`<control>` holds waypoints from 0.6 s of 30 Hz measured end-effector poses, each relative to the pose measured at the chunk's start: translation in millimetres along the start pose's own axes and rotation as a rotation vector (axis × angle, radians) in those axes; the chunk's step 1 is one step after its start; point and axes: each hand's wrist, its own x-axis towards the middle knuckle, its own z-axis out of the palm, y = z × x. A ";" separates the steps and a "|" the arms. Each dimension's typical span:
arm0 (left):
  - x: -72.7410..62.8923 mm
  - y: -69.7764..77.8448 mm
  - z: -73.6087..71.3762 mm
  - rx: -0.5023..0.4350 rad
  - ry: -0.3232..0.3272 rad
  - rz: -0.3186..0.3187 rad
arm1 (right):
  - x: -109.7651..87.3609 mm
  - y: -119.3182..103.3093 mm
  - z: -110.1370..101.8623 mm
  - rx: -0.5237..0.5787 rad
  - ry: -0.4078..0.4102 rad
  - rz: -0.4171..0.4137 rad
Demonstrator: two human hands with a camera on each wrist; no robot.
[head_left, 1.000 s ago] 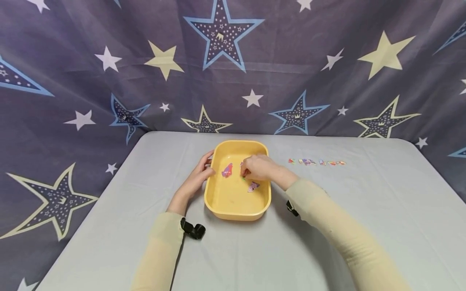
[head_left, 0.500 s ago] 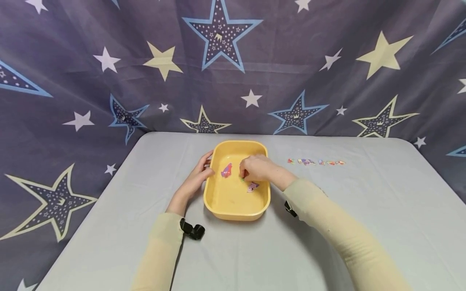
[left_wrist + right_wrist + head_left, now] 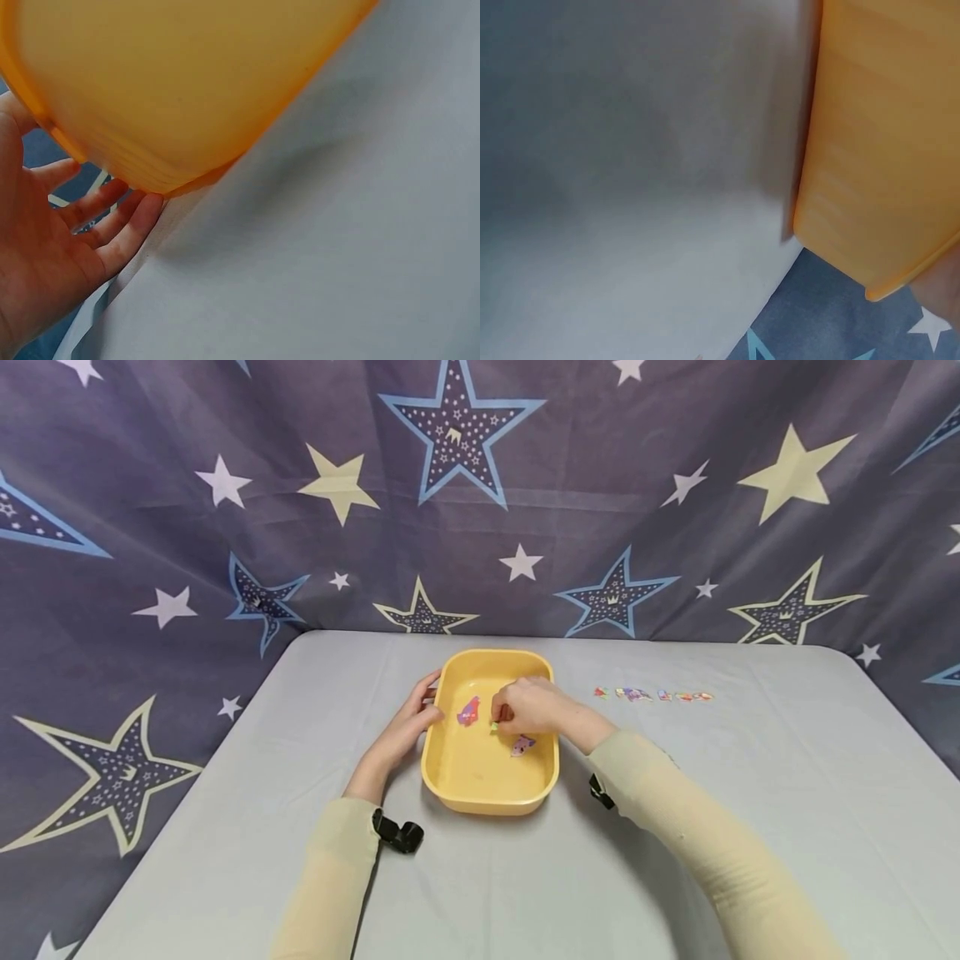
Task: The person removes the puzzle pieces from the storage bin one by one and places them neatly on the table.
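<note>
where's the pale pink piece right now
In the head view, the pale pink piece lies inside the yellow tray, toward its right side, just nearer the viewer than the right hand.

My feeds give a plain yellow tub [image 3: 480, 781], orange-looking from both wrists, a red-and-purple piece [image 3: 468, 712], a dark-spotted lilac-pink piece [image 3: 522, 744], a green piece [image 3: 494, 727], and a multicoloured row of pieces [image 3: 636, 694]. I log plain pale grey tablecloth [image 3: 750, 793], cream sleeves [image 3: 322, 885], black wrist gear [image 3: 397, 833]. Curtain [image 3: 600, 460] reads dark purple-blue with white, cream and blue-edged stars, some crown-marked.
</note>
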 end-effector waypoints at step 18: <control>1.0 -1.3 -0.7 0.004 -0.001 0.011 | -7.4 6.1 3.9 0.240 0.266 -0.069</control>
